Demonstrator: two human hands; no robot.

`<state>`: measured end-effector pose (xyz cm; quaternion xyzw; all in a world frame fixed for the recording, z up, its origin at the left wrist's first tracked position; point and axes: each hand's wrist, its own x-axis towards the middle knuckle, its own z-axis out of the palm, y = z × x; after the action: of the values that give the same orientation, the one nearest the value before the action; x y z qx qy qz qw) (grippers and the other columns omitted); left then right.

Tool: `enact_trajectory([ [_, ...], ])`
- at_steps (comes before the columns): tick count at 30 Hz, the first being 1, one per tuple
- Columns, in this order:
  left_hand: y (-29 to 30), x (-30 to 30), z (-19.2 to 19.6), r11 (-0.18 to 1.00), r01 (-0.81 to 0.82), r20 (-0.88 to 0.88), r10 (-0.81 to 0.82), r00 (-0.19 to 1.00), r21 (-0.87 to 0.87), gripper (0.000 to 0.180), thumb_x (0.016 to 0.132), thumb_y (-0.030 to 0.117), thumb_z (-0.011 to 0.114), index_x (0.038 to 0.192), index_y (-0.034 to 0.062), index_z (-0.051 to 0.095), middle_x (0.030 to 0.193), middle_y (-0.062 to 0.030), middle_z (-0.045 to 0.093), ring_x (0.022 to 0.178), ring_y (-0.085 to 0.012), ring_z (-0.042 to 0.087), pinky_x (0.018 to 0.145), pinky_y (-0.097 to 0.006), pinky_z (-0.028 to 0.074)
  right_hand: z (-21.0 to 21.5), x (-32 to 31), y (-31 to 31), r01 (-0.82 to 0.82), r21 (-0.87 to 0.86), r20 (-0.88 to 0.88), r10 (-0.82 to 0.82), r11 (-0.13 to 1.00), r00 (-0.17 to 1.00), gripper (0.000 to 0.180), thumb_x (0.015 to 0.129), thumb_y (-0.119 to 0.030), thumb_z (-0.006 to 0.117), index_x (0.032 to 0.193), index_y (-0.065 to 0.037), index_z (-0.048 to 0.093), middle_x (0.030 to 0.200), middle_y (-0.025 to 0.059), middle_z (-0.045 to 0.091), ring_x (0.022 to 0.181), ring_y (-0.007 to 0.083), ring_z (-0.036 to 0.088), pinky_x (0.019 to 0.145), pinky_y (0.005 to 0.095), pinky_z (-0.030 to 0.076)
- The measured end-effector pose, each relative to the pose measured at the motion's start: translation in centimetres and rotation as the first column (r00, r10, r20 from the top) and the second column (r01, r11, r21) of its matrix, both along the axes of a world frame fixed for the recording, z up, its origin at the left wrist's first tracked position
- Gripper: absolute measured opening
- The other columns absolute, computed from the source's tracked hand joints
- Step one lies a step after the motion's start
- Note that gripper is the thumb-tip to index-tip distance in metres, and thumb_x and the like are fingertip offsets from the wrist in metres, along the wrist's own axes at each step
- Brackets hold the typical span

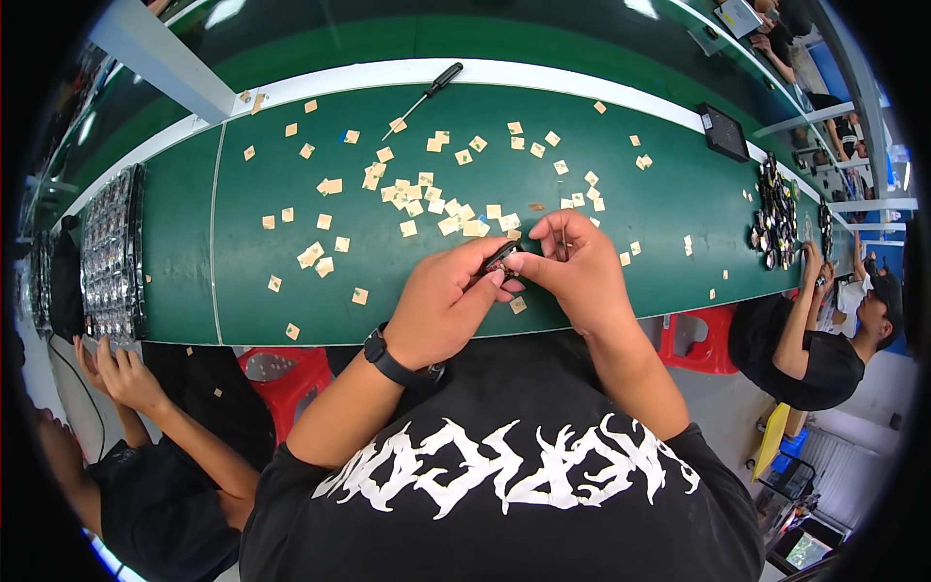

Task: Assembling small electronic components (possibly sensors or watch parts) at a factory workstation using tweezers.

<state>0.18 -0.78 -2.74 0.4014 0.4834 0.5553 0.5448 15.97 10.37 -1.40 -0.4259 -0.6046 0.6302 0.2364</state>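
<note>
Just beyond the table's near edge, my left hand grips a small, dark, rounded device between thumb and fingers. Some reddish detail shows on its inner side. My right hand is closed beside it, its thumb reaching to the device and the fingers curled. Whether something small sits in those right fingers I cannot make out. Under and ahead of both hands, many small cream-coloured square pieces lie scattered over the green tabletop. A small brown piece lies near my right fingertips.
A black-handled screwdriver lies at the far edge. Trays of small parts stand at left, a heap of dark devices at right. A black box sits far right. Co-workers sit on both sides; red stools stand below the table.
</note>
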Motion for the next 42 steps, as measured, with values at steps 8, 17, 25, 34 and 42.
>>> enact_trajectory([
  [8,0.0,0.2,0.0,0.994,-0.100,0.260,0.109,0.959,-0.045,0.035,0.101,0.004,0.050,0.134,-0.0073,0.054,0.114,-0.0150,0.067,0.095,-0.0190,0.069,0.082,-0.029,0.058,1.1,0.8,0.6,-0.073,-0.130,-0.057,0.066,0.989,0.996,0.022,0.084,-0.015,0.082,0.093,-0.006,0.064,0.078,-0.0060,0.055,0.069,0.0017,0.047,0.058,0.0186,0.037],
  [17,0.5,0.6,0.7,0.932,-0.309,0.181,0.342,0.922,-0.188,0.022,0.097,0.007,0.063,0.115,-0.0044,0.062,0.092,-0.0116,0.071,0.066,-0.0076,0.060,0.055,-0.019,0.046,-1.4,22.3,12.0,0.330,0.770,0.188,-0.690,0.545,0.699,0.025,0.093,-0.024,0.074,0.096,0.001,0.070,0.084,0.0037,0.067,0.078,0.0111,0.058,0.074,0.0276,0.048],
  [25,0.9,1.1,1.1,0.917,-0.341,0.068,0.361,0.930,-0.208,0.015,0.094,0.006,0.063,0.106,-0.0031,0.064,0.084,-0.0089,0.070,0.059,-0.0051,0.057,0.049,-0.018,0.042,-3.8,31.8,17.7,-0.100,0.943,0.332,-0.901,0.317,0.280,0.059,0.089,-0.045,0.073,0.127,-0.002,0.061,0.125,0.0239,0.059,0.114,0.0406,0.059,0.094,0.0478,0.050],
  [34,0.9,1.2,1.3,0.919,-0.316,0.058,0.338,0.939,-0.237,0.016,0.096,0.006,0.062,0.108,-0.0049,0.064,0.086,-0.0097,0.070,0.062,-0.0070,0.060,0.053,-0.020,0.047,-2.7,31.6,20.0,-0.015,0.887,0.459,-0.875,0.462,0.158,0.053,0.094,-0.049,0.063,0.126,-0.007,0.064,0.114,0.0218,0.062,0.104,0.0394,0.063,0.088,0.0466,0.051],
  [42,0.6,0.1,0.5,0.962,-0.236,0.195,0.259,0.946,-0.134,0.031,0.099,0.004,0.054,0.128,-0.0077,0.058,0.107,-0.0158,0.071,0.081,-0.0137,0.068,0.070,-0.024,0.055,-3.2,32.2,19.6,-0.081,0.910,0.412,-0.872,0.406,0.264,0.032,0.095,-0.031,0.066,0.115,-0.007,0.070,0.098,0.0167,0.067,0.091,0.0338,0.066,0.082,0.0434,0.052],
])
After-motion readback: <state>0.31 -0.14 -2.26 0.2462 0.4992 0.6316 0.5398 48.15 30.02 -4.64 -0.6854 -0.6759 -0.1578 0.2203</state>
